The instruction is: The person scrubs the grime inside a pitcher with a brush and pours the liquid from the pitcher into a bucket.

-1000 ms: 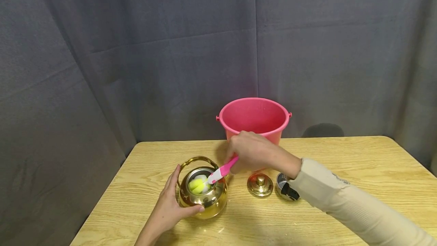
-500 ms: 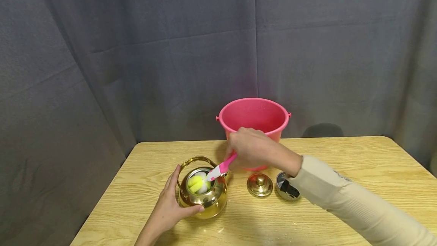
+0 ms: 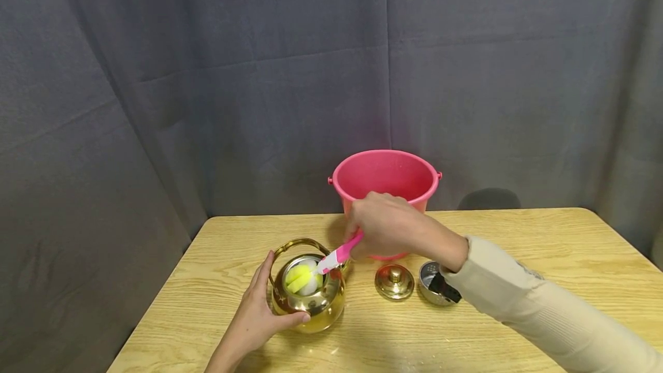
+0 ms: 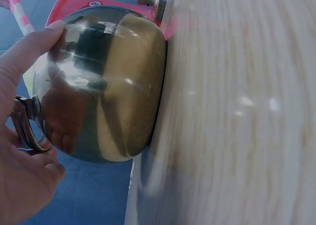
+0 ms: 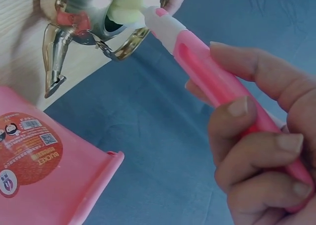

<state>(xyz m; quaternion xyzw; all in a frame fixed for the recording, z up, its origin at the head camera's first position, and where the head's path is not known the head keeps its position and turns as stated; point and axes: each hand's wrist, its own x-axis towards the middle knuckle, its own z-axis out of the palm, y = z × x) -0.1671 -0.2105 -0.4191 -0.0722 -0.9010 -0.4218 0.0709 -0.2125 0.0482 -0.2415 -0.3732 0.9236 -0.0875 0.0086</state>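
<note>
Curtain (image 3: 259, 102) hangs grey behind a wood-grained worktop (image 3: 518, 292), both as they were a second ago. At the back of the worktop the pink bucket (image 3: 373, 172) stands upright, likewise unmoved. Nearer the person, the brass kettle (image 3: 317, 304) sits upright and uncovered, left of the bucket and in front of it; it has not shifted either. Left hand (image 3: 254, 309) steadies it, fingers and thumb spread wide around its side and front, near the raised handle. What has changed is on the other side: the right hand (image 3: 383, 226), fingers wrapped round the pink handle of the brush (image 3: 336, 258), has come slightly up and to the right in the head view. The sleeve (image 3: 544, 304) went with it — more of the perforated metal cup (image 3: 430, 297) now shows, just beside the brass lid (image 3: 394, 282) on the worktop. Smallest of all, the yellow-and-white sponge head (image 3: 304, 278) shows a little more fully in the kettle's mouth — yet remains there, so I judge this a scrubbing stroke in progress rather than a withdrawal. How deep the sponge reaches I cannot tell.
</note>
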